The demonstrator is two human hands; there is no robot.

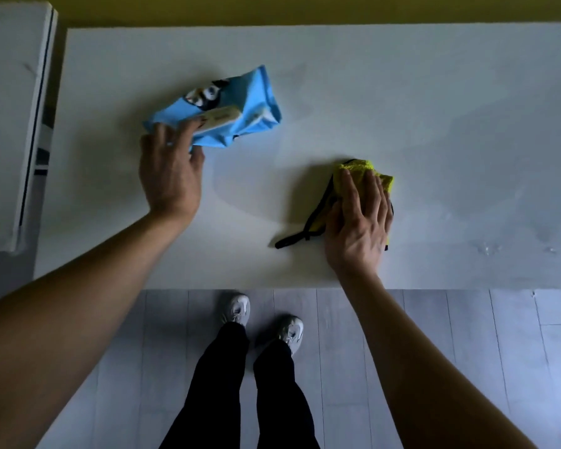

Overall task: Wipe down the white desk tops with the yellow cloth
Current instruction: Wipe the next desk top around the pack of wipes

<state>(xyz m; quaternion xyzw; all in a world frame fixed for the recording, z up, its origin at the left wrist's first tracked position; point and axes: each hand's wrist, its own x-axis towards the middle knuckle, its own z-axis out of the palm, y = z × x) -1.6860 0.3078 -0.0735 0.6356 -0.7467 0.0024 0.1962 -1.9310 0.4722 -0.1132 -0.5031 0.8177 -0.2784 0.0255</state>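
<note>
Yellow cloth (363, 176) with black edging lay bunched on white desk top (434, 124), right hand (358, 222) pressed flat on it, fingers together; left of cloth, left hand (170, 170) gripped blue penguin-print wipes pack (221, 111), label writing unreadable

no text, number or brand can be read anywhere in the head view. the blue packet (222, 108) on the white desk top (402, 92) carries a cartoon panda-like picture and a pale flap (219, 119) with faint marks on it, but those marks are too blurred to make out as letters.
</note>
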